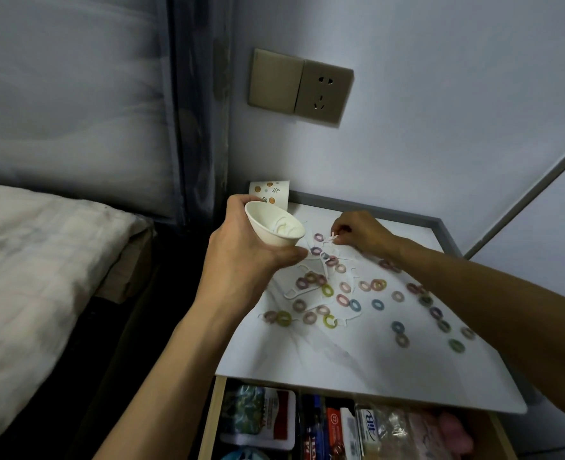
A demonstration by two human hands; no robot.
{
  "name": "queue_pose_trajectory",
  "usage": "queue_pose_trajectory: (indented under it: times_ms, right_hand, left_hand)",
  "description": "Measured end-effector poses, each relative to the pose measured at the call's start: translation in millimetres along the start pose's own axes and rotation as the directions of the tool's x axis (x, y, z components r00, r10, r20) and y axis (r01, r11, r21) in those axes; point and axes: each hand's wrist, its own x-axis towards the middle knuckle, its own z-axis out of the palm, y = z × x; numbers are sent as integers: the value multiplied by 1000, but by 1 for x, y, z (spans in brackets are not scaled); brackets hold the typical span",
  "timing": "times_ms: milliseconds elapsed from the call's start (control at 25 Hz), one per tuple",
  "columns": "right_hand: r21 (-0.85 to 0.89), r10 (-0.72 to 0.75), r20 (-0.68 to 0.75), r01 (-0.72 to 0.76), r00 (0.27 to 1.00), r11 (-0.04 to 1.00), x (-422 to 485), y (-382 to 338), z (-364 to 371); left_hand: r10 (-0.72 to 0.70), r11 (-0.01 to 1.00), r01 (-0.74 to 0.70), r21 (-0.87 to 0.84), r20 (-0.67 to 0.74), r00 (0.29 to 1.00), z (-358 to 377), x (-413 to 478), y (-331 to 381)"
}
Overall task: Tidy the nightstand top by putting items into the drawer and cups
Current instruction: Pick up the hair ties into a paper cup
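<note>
My left hand (241,250) grips a white paper cup (271,227), tilted toward the right above the nightstand's left edge; a few white floss picks lie inside it. My right hand (357,232) pinches a white floss pick (332,237) near the back of the white nightstand top (357,366). Several small coloured rings (344,298) and more white floss picks (299,292) lie scattered over the top. A second cup with an orange-dot pattern (271,192) stands at the back left corner. The drawer (341,426) below is pulled open.
The open drawer holds packets, pens and small boxes. A bed with pale bedding (42,260) lies to the left, with a dark gap between it and the nightstand. A wall switch and socket (301,88) sit above the nightstand.
</note>
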Motion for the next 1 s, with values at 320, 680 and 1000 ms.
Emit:
queue_pose_trajectory:
  times_ms: [320, 680, 1000]
  right_hand:
    - [82, 145, -47, -141, 988, 987, -25, -8, -18]
    - [25, -329, -5, 329, 944, 944, -86, -165, -130]
    - [196, -228, -94, 243, 969, 950, -96, -171, -135]
  left_hand:
    - [5, 999, -5, 44, 16, 1000, -2, -4, -2]
    - [30, 991, -42, 123, 95, 995, 9, -24, 14]
    - [46, 993, -55, 100, 92, 995, 6, -42, 19]
